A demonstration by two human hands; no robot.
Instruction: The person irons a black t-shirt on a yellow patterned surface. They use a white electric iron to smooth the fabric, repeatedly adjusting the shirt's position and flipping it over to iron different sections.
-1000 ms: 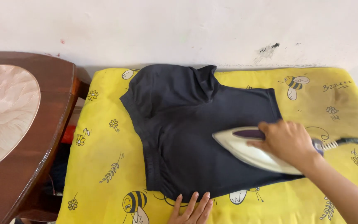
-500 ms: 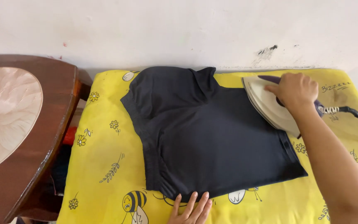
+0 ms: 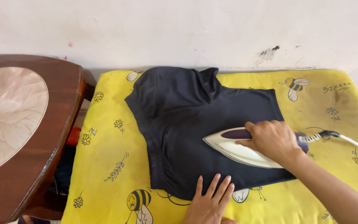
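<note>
Right hand (image 3: 272, 141) clenched around iron (image 3: 245, 147), left hand (image 3: 210, 203) seemingly flat on dark garment (image 3: 199, 124)

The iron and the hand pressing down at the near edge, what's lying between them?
Only dark garment fabric lies between the iron and the left hand, whose fingertips rest on its near hem; the head view shows it.

Home setting: scuffed white plaster wall (image 3: 187, 29), dark wooden side table with pale leaf-patterned oval inlay (image 3: 59, 120), yellow bee-and-flower print cloth (image 3: 108, 157) spread as an ironing surface, white-and-purple electric iron (image 3: 239, 147) on dark navy shorts (image 3: 191, 124).
</note>
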